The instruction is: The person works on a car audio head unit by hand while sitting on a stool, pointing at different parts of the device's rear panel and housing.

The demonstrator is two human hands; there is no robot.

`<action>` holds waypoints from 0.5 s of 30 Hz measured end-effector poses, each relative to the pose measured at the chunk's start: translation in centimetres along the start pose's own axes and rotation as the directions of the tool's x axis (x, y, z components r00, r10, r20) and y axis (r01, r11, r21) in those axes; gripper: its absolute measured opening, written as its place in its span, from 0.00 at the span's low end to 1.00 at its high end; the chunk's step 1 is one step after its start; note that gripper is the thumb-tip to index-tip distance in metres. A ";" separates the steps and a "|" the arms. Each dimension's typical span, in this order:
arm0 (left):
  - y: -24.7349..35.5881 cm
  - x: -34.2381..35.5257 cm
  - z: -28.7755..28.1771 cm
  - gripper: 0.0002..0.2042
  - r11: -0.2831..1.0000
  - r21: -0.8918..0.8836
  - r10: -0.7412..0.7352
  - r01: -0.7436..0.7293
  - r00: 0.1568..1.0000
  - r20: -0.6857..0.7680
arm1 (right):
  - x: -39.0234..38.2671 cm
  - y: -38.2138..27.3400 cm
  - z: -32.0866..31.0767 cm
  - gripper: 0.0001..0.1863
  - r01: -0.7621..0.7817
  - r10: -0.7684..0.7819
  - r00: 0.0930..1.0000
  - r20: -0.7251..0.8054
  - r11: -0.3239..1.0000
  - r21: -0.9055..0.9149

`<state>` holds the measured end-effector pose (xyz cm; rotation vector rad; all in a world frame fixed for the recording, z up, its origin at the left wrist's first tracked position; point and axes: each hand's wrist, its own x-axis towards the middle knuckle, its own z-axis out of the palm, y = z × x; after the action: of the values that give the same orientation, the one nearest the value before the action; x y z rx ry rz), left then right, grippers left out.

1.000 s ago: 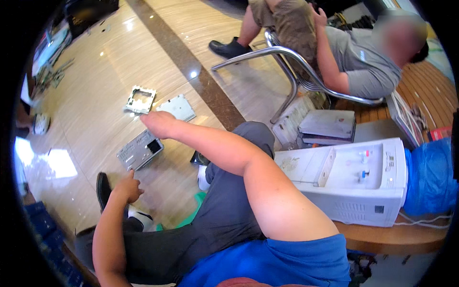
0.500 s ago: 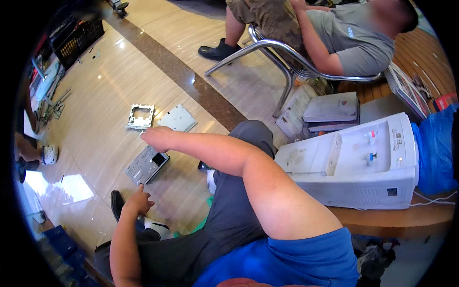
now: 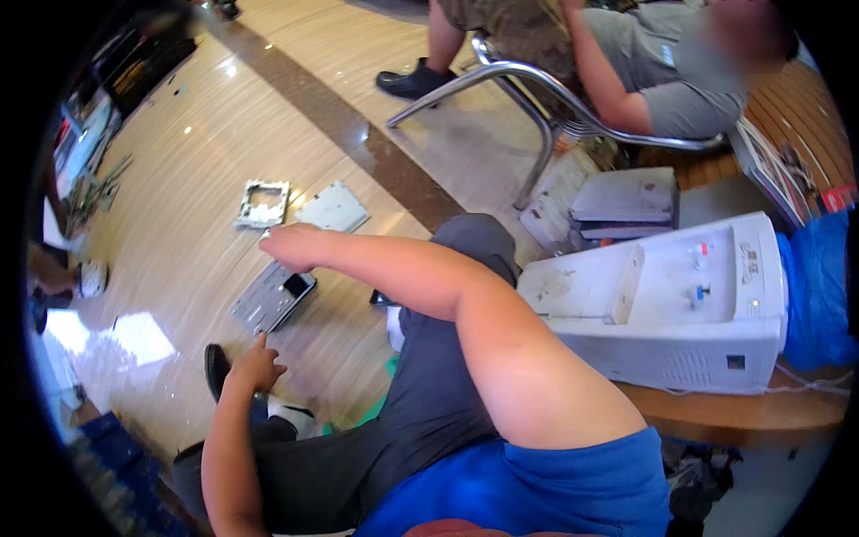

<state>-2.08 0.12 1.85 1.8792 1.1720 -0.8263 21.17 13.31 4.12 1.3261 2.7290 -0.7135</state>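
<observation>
A grey boxy metal electronics unit [image 3: 261,301] with a dark patch near one end lies on the floor in front of me. My left hand [image 3: 257,367] is at its near end, index finger stretched out to its corner and the other fingers loosely bent. Over its far end, my right hand [image 3: 293,246] is closed with the fingers pointing left; whatever they hold is too small or hidden to make out. Just beyond that hand sit a pale square metal frame [image 3: 263,204] with an open middle and a flat silvery metal plate [image 3: 333,208].
A white water dispenser [image 3: 644,304] lies on its side at my right, with a blue bag [image 3: 816,291] at its end. Behind it are stacked boxes [image 3: 624,199]. A person sits on a metal-framed chair [image 3: 546,94]; another person's foot [image 3: 91,279] shows at left.
Both hands keep nearly the same places around the metal unit. The whole view has shifted slightly, and the right hand appears a little higher in the picture.
</observation>
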 end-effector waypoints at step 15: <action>0.5 0.4 -0.3 0.22 1.000 -0.010 -0.026 0.026 0.999 0.033 | 0.2 1.0 -0.7 0.23 -0.003 0.003 0.996 0.094 1.000 -0.002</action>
<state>-1.43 0.33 1.82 1.8387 1.1808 -0.8603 21.90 14.32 4.32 1.2623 2.6532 -0.7531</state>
